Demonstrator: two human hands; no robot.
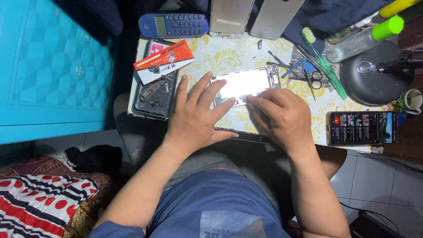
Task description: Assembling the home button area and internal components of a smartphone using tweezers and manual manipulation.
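My left hand [194,117] flat, fingers spread wide, pressing opened phone [246,86] mid-surface [229,55]. My right hand [282,117] fingers pinched narrow on phone's lower edge. Dismantled phone [154,94] left, scissors [313,78] right, lit phone [361,128] near right.

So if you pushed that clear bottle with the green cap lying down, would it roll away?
Probably: the clear round bottle with the green cap lies on its side, so a sideways nudge would likely roll it. The black round lamp base beside it may stop it. It looks light.

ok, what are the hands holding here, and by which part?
Both hands are on the opened phone frame lying on the table. The left hand presses its left end; the right hand pinches near its lower edge. Any small part between those fingers can't be told.
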